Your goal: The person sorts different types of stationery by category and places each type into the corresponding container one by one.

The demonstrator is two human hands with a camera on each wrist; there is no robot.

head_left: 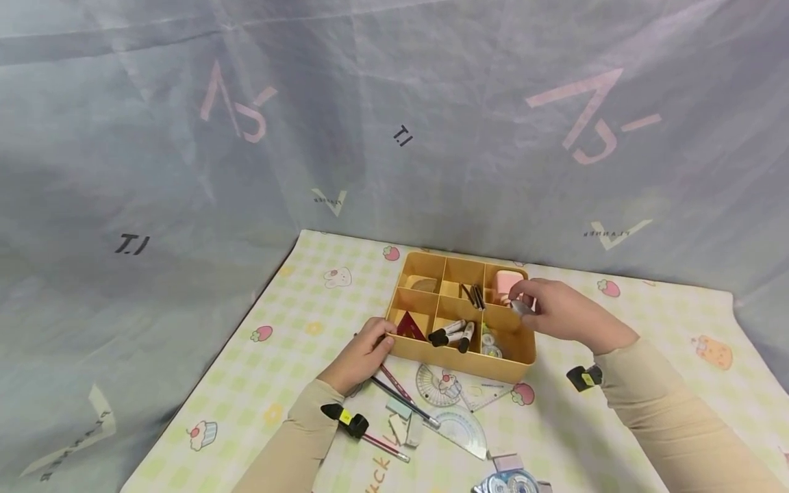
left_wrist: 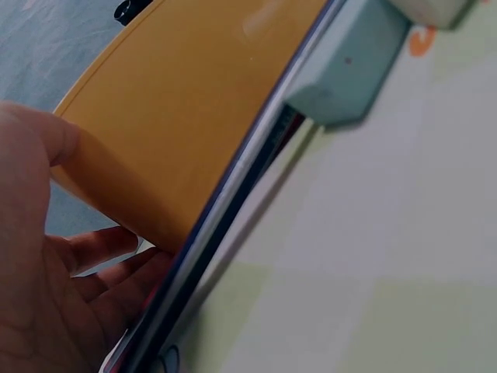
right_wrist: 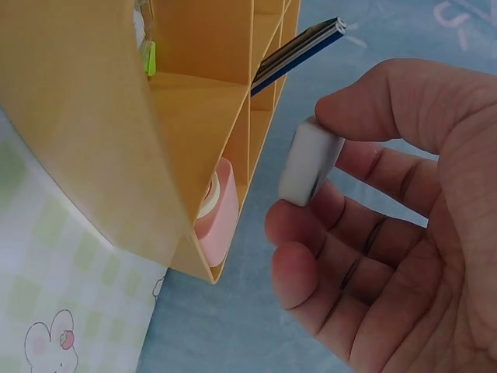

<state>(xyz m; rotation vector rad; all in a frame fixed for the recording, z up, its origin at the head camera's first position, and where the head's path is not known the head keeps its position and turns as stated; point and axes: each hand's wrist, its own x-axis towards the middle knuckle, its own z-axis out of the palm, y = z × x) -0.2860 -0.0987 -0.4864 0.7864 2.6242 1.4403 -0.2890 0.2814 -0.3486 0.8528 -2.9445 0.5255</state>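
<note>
A yellow compartment organizer box [head_left: 459, 363] stands on the table. At its front left corner, my left hand [head_left: 364, 352] holds the wall, thumb at the rim and fingers round the side. My right hand [head_left: 564, 311] pinches a white eraser [right_wrist: 307, 163] between thumb and fingers, above the box's right end. Near it, a pink tape dispenser [head_left: 508, 283] sits in the back right compartment. Dark thin sticks [head_left: 474, 296] stick up from the back middle one. Black-capped markers [head_left: 453, 334] fill the front middle, a red triangle [head_left: 409, 326] the front left, and correction tape [head_left: 490, 346] the front right.
Before the box lie pencils [head_left: 403, 400], clear protractors [head_left: 459, 428], a clear set square [head_left: 483, 395], several erasers [head_left: 398, 428] and a blue correction tape [head_left: 508, 481]. A patterned cloth [head_left: 265, 383] covers the table. Grey fabric [head_left: 394, 123] hangs behind it.
</note>
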